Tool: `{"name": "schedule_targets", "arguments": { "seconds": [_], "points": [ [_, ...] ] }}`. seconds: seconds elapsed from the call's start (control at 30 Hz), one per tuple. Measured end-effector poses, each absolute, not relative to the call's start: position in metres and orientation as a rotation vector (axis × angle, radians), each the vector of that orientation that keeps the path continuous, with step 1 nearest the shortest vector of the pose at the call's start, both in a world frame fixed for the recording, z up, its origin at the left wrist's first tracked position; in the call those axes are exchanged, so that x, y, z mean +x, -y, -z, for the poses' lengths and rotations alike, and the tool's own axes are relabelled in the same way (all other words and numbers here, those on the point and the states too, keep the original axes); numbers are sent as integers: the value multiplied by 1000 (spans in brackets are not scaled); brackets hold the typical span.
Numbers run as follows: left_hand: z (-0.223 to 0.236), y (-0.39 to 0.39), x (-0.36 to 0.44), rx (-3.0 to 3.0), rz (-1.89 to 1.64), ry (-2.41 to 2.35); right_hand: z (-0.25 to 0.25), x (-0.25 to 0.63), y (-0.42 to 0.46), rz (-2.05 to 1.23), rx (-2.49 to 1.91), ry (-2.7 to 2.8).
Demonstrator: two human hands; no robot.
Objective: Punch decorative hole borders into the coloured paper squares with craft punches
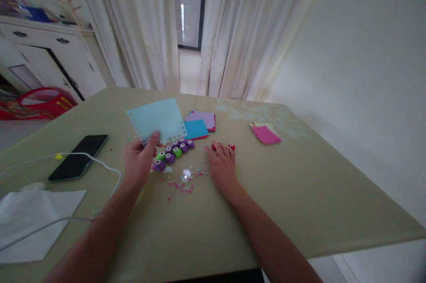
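Note:
My left hand (140, 158) pinches a pale blue sheet of paper (159, 116) between thumb and fingers and holds it up, tilted, above the table. Small punched holes run along its side and lower edges. Beside that hand stand several purple and green craft punches (169, 157) in rows. My right hand (221, 165) rests low on the table with its fingers curled over a small red craft punch (214, 146), partly hidden. Another red punch (231, 146) shows just past the fingers. Pink and pale paper bits (181, 185) lie between my hands around a shiny clear piece (185, 175).
Blue paper (196, 129) and lilac paper (204, 118) lie behind the punches. A pink and pale green paper stack (266, 133) sits to the right. At left are a phone (80, 156), a white cable (113, 169) and a white sheet (36, 221).

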State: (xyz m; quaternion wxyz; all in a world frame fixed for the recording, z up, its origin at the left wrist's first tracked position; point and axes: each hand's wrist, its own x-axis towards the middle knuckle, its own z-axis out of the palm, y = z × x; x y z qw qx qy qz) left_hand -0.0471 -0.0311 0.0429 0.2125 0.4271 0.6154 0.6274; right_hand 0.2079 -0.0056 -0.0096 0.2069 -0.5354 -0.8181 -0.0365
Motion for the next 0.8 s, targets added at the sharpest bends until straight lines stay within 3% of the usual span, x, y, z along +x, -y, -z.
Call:
{"name": "schedule_targets", "arguments": {
  "seconds": [0.47,0.63,0.73,0.8],
  "points": [
    [-42,28,-45,1339,-1644,-1761,-13,145,-23,82,-1335,2516],
    [-42,30,-48,1385,-1613,-1715,-17,162,-14,100,-1369,2577],
    [-44,35,-41,1370,-1612,-1636,-12,184,6,-70,-1367,2453],
    [-45,38,-33,1369,-1601,-1605,-8,196,14,-379,-1291,2202]
  ]
}}
